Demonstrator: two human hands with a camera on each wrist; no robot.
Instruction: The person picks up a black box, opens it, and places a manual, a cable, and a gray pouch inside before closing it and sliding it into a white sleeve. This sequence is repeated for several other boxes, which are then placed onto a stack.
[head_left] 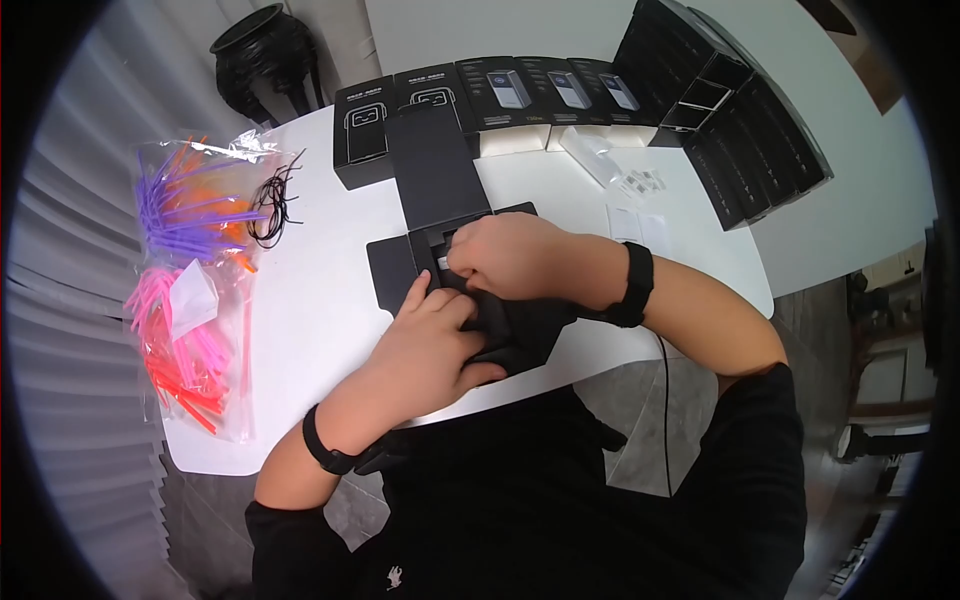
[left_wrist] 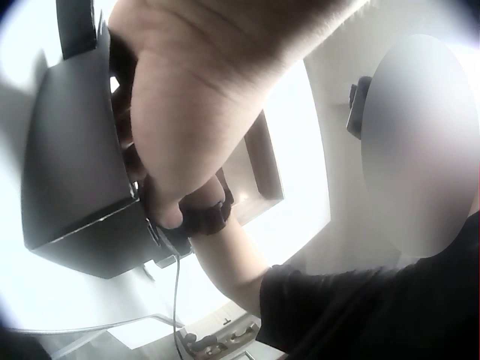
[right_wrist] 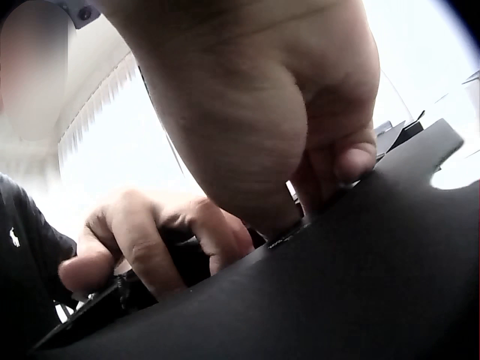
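Observation:
A black box (head_left: 515, 335) lies unfolded at the table's front edge, its long flap (head_left: 437, 170) pointing away. My right hand (head_left: 515, 255) reaches down into the box with bent fingers, beside a small pale item (head_left: 444, 262); whether the fingers pinch anything is hidden. My left hand (head_left: 425, 345) lies over the near left part of the box, fingers spread and some dipping inside. In the right wrist view, the left hand's fingers (right_wrist: 146, 251) bend over the box edge, and the right hand (right_wrist: 255, 112) has its fingertips inside.
Black printed boxes (head_left: 500, 100) line the back, with stacked ones (head_left: 755, 150) at the back right. Bags of purple and orange strips (head_left: 195, 210) and pink and red strips (head_left: 185, 350) lie left, near black ties (head_left: 272, 205). White packets (head_left: 640, 182) and a paper (head_left: 638, 228) lie right.

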